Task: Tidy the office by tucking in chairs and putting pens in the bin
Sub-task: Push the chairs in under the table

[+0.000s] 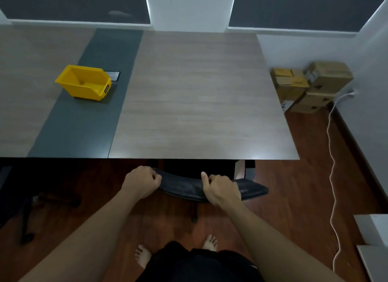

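We note a matt wood-grain table top [199, 97], a glossy yellow plastic bin [84, 82] far left, rough brown cardboard boxes [308, 84] far right, polished reddish wood floor [294, 193].

There was one table [199, 93], one yellow bin [84, 81] and one flat dark object [114, 75]. Two hands showed, the left hand [142, 181] and the right hand [220, 189], and two bare feet [142, 256]. One chair [182, 187] was plain to see, plus part of a second chair [27, 218]. The cardboard boxes [329, 74] numbered about four; the exact count was unclear. There was one white cable [328, 132].
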A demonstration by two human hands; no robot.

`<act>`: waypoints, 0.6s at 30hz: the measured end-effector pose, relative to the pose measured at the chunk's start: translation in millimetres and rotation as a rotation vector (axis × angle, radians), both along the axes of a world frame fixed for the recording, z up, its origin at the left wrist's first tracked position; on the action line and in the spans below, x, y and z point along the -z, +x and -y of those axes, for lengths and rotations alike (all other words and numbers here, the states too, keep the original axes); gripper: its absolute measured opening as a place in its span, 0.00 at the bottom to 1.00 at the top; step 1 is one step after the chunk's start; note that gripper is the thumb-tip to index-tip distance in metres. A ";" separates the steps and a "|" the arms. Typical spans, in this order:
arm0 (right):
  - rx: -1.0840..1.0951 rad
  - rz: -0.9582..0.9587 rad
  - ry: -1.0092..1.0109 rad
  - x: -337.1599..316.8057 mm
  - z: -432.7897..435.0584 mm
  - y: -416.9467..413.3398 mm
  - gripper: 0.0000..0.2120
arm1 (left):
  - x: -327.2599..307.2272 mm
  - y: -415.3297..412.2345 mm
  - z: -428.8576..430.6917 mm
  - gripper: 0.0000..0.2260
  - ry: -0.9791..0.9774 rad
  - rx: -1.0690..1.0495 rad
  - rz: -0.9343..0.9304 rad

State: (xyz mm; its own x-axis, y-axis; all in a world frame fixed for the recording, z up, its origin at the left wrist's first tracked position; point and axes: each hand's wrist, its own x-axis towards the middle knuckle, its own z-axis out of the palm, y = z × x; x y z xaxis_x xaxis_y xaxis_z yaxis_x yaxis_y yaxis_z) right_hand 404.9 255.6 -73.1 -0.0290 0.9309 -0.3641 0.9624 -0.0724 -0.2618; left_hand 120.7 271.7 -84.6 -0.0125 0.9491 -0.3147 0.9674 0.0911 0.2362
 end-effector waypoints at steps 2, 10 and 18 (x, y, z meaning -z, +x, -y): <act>-0.029 0.001 -0.010 1.2 3.5 2.8 0.39 | 5.5 -0.1 8.3 0.19 0.017 -0.002 -0.012; -0.030 0.029 0.031 5.3 0.5 -2.9 0.38 | 20.0 -10.3 10.1 0.18 0.061 -0.066 0.026; -0.021 0.022 0.019 8.7 5.7 -2.4 0.36 | 29.1 -16.2 21.0 0.18 0.154 -0.020 0.055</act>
State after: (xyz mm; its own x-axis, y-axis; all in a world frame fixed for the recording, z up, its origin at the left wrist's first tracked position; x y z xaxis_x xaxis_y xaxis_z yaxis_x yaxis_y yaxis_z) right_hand 402.4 249.8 -81.8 -0.0408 0.9368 -0.3474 0.9692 -0.0473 -0.2416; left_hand 104.5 250.7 -113.7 -0.0189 0.9858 -0.1667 0.9510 0.0692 0.3014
